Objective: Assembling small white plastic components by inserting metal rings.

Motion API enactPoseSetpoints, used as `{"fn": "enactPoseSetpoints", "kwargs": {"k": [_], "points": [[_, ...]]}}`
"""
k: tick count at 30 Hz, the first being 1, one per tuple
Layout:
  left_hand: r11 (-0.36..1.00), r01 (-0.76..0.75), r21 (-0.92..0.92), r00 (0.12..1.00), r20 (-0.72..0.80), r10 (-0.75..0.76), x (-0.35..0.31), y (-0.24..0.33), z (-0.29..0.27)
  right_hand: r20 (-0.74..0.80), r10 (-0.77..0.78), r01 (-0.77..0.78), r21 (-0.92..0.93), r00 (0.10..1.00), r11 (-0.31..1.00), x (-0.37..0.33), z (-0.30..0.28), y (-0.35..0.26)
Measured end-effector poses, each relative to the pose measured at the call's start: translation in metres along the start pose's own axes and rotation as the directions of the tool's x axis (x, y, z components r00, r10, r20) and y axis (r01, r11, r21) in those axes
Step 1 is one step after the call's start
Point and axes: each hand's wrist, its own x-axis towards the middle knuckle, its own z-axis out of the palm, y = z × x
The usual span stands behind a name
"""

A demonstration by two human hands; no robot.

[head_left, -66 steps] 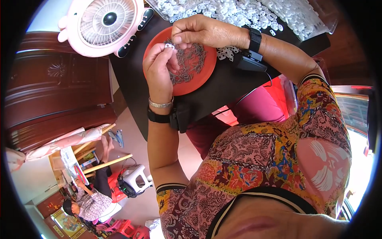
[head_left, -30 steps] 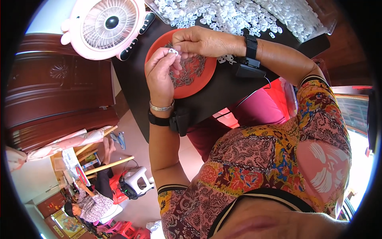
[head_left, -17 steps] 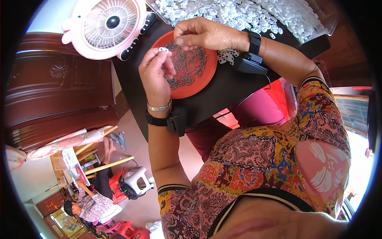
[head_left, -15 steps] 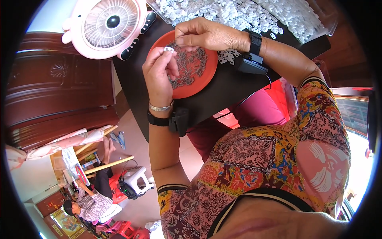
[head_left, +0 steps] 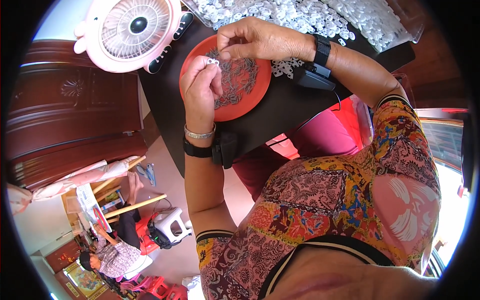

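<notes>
A person (head_left: 310,195) in a patterned shirt sits at a black counter (head_left: 285,107), hands just apart: the left hand (head_left: 201,87) pinches a small white piece (head_left: 213,62) above a red plate (head_left: 265,80) of grey pins (head_left: 237,82), while the right hand (head_left: 255,40) has thumb and forefinger close together (whether they grip anything cannot be told). Loose white pieces (head_left: 286,68) lie beside the plate, near a pink fan (head_left: 138,25) and a big white heap (head_left: 285,20); across the room, another person (head_left: 119,259) sits

On the table (head_left: 280,107), a plate (head_left: 264,82) of bits (head_left: 239,75) lies right of a fan (head_left: 138,25), before heaped tabs (head_left: 290,20).
</notes>
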Motion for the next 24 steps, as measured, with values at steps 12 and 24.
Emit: {"fn": "enactPoseSetpoints", "kwargs": {"k": [12, 24], "points": [[0.995, -0.031, 0.090, 0.997, 0.069, 0.024, 0.001, 0.001, 0.001, 0.018, -0.043, 0.044, -0.083, 0.999, 0.996, -0.002, -0.001, -0.003], [0.994, -0.061, 0.090, 0.998, 0.019, 0.059, 0.001, -0.007, 0.003, -0.011, 0.069, -0.065, 0.193, 0.998, 0.979, -0.002, 0.007, 0.001]]}}
